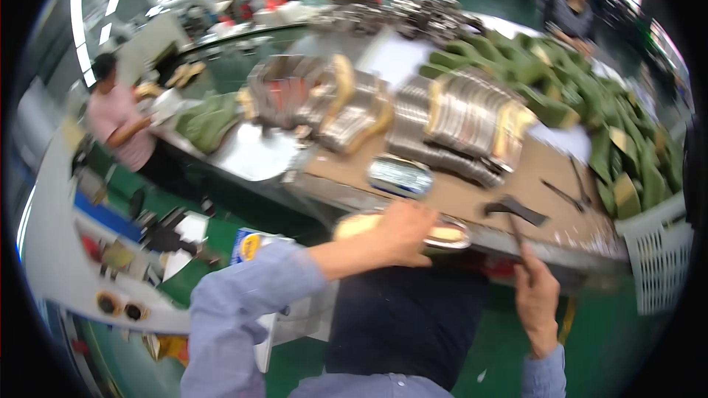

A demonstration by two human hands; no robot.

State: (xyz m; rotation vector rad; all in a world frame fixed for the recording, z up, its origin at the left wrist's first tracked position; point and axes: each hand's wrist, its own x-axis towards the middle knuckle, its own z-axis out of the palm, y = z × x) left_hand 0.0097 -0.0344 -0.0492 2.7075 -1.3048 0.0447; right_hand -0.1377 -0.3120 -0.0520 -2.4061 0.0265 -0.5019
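Note:
My left hand (404, 234) is closed over the middle of a long beige sole-shaped piece with a shiny metal rim (448, 234). That piece lies at the front edge of the bench, and my fingers hide its centre. In my right hand (537, 291) is a hammer (514, 214), gripped by its thin handle, with its dark head raised above the bench's front edge. Just behind the left hand lies a shiny, rounded metal block (400, 176). Motion blurs some details.
Rows of curved metal plates (420, 121) with beige pieces stand along the brown bench top (339, 169). Green sole-shaped pieces (575, 88) are heaped at the right, above a white basket (658, 258). Dark pincers (564, 193) lie nearby. Several people work beyond.

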